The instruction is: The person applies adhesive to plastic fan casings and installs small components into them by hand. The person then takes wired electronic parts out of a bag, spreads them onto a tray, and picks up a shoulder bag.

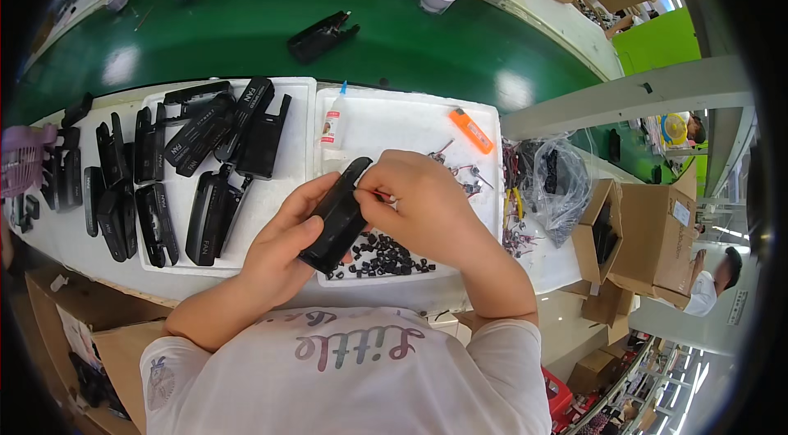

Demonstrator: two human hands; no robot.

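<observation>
My left hand (279, 230) is wrapped round a long black plastic casing (338, 222), tilted with its upper end away from me. Over the casing's upper part my right hand (427, 199) is closed in a pinch. What sits between those fingertips is too small and hidden to name. Below the casing, a heap of small black plastic parts (386, 256) lies on a white foam tray (484, 226). Small wired parts (468, 180) are scattered to the right of my right hand. A glue bottle (332, 125) with a blue tip lies beyond the casing.
More black casings (217, 213) crowd a second white tray to the left. An orange utility knife (469, 131) lies at the tray's far right. Behind runs a green conveyor belt (246, 16) carrying a casing (322, 38). Cardboard boxes (648, 230) and a clear plastic bag (562, 189) stand right.
</observation>
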